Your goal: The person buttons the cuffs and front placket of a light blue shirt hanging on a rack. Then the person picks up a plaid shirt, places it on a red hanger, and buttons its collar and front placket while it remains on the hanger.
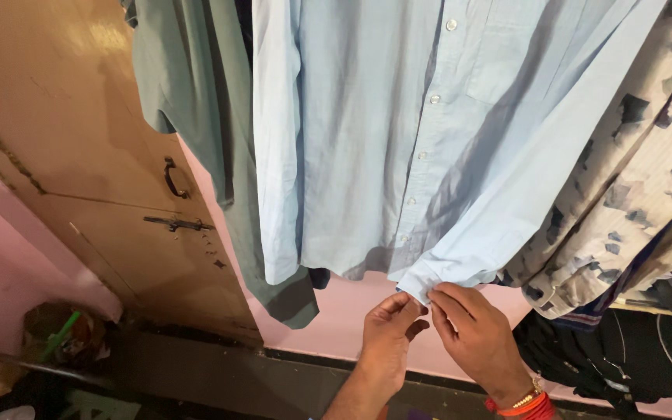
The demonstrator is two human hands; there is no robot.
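Both hands pinch the cuff point(423, 285): left hand point(386, 336) and right hand point(472, 334) are closed on its edge, fingertips nearly touching. The cuff ends a light blue shirt point(367, 132) hanging between a green shirt point(188, 85) and a patterned one point(631, 187). The cloth looks soft and light; the doubled cuff likely grips best.

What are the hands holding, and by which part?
Both the left hand and right hand pinch the cuff of the hanging light blue shirt.
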